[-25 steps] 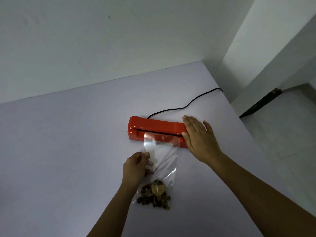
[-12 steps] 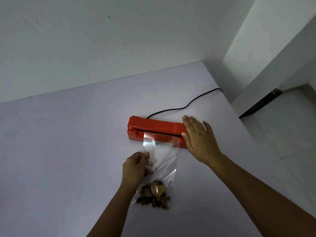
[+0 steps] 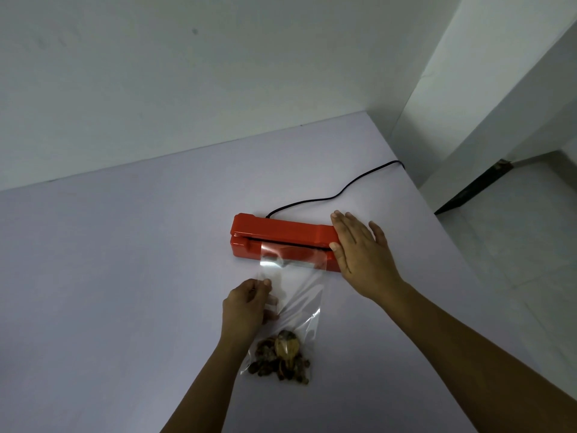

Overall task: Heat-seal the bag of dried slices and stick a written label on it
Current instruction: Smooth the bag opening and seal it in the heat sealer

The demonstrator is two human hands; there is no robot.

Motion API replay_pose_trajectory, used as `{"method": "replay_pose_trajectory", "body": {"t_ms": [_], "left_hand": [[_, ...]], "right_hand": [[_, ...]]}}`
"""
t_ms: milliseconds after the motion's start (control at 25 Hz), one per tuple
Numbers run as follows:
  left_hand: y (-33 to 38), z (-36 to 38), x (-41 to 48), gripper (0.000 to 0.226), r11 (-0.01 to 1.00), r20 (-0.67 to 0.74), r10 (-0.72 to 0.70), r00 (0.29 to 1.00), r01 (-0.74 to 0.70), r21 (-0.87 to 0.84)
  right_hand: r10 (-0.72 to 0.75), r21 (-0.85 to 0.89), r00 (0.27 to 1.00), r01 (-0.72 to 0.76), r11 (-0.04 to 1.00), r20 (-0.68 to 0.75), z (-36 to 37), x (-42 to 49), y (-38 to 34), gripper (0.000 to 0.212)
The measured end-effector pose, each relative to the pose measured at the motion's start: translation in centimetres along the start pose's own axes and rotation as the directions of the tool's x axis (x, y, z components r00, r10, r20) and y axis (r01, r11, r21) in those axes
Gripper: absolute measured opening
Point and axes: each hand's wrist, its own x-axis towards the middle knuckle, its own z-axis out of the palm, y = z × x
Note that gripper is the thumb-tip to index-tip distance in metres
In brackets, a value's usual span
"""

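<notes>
the pale counter (image 3: pixel 125 276) looks the same as a second ago, and almost nothing on it has moved. the red heat sealer (image 3: pixel 281 228) sits in the same spot towards the far right, its arm down over the base with only a thin dark slot showing along the front. the clear bag (image 3: pixel 299 285) still lies flat in front of it, its mouth tucked into that slot and its bottom pointing to the near edge.

the right hand (image 3: pixel 362 254) stays flat on the sealer's right end, fingers straight and spread, apparently bearing down. the left hand (image 3: pixel 246 304) keeps its pinch on the bag's left edge about halfway along, thumb and fingers closed on the film. the two hands are apart, one on each thing.

the dried slices (image 3: pixel 281 360) remain heaped at the bag's near end, well clear of the seal line. the black cord (image 3: pixel 337 195) trails off the far right as before.

so the only change is time under pressure. to me this is the hold of the sealing step, with the seam probably forming now. no label or pen is in sight, so that half of the job is not yet begun.
</notes>
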Motion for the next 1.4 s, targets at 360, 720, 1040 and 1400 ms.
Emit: {"method": "replay_pose_trajectory", "body": {"t_ms": [360, 720, 1040, 1400], "left_hand": [[-0.2, 0.0, 0.1, 0.022, 0.999, -0.006, -0.024, 1.0, 0.023, -0.042], [-0.3, 0.0, 0.0, 0.023, 0.999, -0.008, -0.022, 1.0, 0.022, -0.046], [-0.6, 0.2, 0.3, 0.024, 0.999, -0.018, -0.003, 1.0, 0.003, -0.034], [-0.7, 0.1, 0.3, 0.025, 0.999, -0.031, 0.024, 0.999, -0.025, -0.04]], "right_hand": [[-0.006, 0.021, 1.0, 0.006, 1.0, 0.003, 0.0, 0.0, -0.1, 0.076], [-0.004, 0.041, 1.0, 0.004, 0.999, 0.014, -0.1, 0.0, -0.1, 0.076], [-0.068, 0.003, 0.997, 0.068, 0.998, 0.037, -0.5, 0.2, 0.3, 0.082], [-0.155, 0.014, 0.981, 0.158, 0.987, -0.121, -5.7, 0.5, -0.6, 0.063]]}}
